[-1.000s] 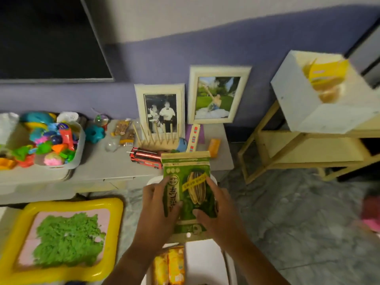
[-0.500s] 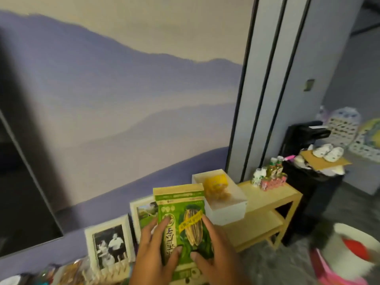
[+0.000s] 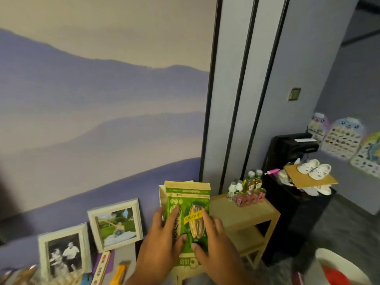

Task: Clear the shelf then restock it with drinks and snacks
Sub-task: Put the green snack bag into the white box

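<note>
Both hands hold a green snack packet (image 3: 188, 219) upright in front of the camera; the left hand (image 3: 162, 243) grips its left edge, fingers curled onto the printed face, and the right hand (image 3: 216, 243) clasps the right edge with thumb and fingers pressed on the front; beyond the packet stands a wooden shelf (image 3: 246, 210), with a cluster of drink bottles (image 3: 246, 188) at the back edge of its top board; two framed photos (image 3: 90, 233) lean against the wall to the left
</note>
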A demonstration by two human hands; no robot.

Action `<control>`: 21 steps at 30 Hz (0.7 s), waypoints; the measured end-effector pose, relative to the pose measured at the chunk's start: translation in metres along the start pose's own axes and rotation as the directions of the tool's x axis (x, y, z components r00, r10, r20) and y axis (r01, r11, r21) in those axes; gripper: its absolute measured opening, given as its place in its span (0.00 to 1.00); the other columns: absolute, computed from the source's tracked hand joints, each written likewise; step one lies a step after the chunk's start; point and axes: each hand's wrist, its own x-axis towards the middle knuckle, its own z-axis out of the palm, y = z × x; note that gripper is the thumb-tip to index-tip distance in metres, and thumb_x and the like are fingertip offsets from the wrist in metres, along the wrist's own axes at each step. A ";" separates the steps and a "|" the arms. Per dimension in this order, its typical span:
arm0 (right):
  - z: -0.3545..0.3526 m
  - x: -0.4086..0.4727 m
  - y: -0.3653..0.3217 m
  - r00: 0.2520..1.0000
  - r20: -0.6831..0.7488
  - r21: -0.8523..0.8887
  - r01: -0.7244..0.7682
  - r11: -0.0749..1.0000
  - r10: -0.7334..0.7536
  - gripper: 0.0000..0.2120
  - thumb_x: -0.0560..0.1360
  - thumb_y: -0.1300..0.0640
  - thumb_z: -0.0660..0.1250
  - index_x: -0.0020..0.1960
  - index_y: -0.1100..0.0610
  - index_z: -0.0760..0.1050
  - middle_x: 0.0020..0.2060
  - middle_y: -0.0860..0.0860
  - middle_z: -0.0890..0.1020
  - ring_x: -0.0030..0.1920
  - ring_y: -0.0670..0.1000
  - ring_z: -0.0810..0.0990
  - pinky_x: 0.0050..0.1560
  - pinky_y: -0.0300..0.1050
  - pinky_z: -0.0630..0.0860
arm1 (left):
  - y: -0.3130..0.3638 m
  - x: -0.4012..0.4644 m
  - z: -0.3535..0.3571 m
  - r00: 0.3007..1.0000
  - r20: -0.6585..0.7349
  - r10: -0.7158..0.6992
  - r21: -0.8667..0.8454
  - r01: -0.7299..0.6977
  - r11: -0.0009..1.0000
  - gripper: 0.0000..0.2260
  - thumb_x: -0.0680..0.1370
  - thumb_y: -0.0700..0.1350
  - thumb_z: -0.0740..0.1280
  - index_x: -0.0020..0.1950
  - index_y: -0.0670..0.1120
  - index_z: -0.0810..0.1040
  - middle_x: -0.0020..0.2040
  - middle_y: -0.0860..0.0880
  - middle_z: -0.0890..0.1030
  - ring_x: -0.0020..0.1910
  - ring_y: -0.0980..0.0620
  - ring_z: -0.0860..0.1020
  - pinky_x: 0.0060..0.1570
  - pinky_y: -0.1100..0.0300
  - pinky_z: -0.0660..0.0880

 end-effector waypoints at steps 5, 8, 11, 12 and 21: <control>0.004 0.045 0.043 0.994 0.107 0.016 -0.019 1.000 0.017 0.44 0.73 0.37 0.64 0.78 0.37 0.38 0.71 0.40 0.58 0.60 0.45 0.76 0.49 0.39 0.77 | 0.002 0.036 0.041 0.990 0.043 -0.136 0.030 0.135 0.990 0.35 0.78 0.59 0.65 0.79 0.59 0.48 0.79 0.52 0.49 0.72 0.53 0.67 0.66 0.59 0.73; 0.020 0.082 0.068 0.983 0.179 0.016 -0.031 0.999 0.028 0.45 0.73 0.37 0.64 0.78 0.36 0.37 0.71 0.41 0.58 0.59 0.44 0.76 0.46 0.35 0.76 | -0.017 0.066 0.071 0.978 0.061 -0.202 0.043 0.199 0.979 0.35 0.78 0.60 0.64 0.79 0.59 0.48 0.78 0.51 0.49 0.72 0.52 0.66 0.67 0.58 0.72; 0.038 0.131 0.093 0.973 0.230 0.008 -0.023 1.000 0.021 0.46 0.73 0.38 0.66 0.79 0.37 0.39 0.72 0.42 0.59 0.62 0.44 0.74 0.44 0.33 0.72 | -0.046 0.104 0.104 0.970 0.071 -0.232 0.038 0.230 0.973 0.35 0.78 0.60 0.64 0.78 0.62 0.46 0.78 0.51 0.52 0.70 0.52 0.68 0.65 0.56 0.74; 0.045 0.148 0.102 0.970 0.242 0.012 -0.019 1.000 0.015 0.46 0.73 0.39 0.67 0.79 0.37 0.40 0.72 0.42 0.59 0.62 0.44 0.74 0.46 0.34 0.73 | -0.055 0.119 0.114 0.964 0.084 -0.251 0.028 0.250 0.968 0.36 0.78 0.60 0.65 0.79 0.61 0.47 0.78 0.51 0.51 0.71 0.52 0.68 0.66 0.56 0.73; 0.119 0.278 0.152 0.939 0.342 0.033 -0.052 0.998 0.037 0.47 0.74 0.45 0.70 0.80 0.42 0.41 0.74 0.47 0.59 0.67 0.46 0.71 0.59 0.40 0.75 | -0.131 0.225 0.184 0.866 0.187 -0.463 -0.005 0.472 0.882 0.37 0.76 0.56 0.70 0.79 0.58 0.51 0.77 0.52 0.55 0.72 0.50 0.67 0.65 0.51 0.75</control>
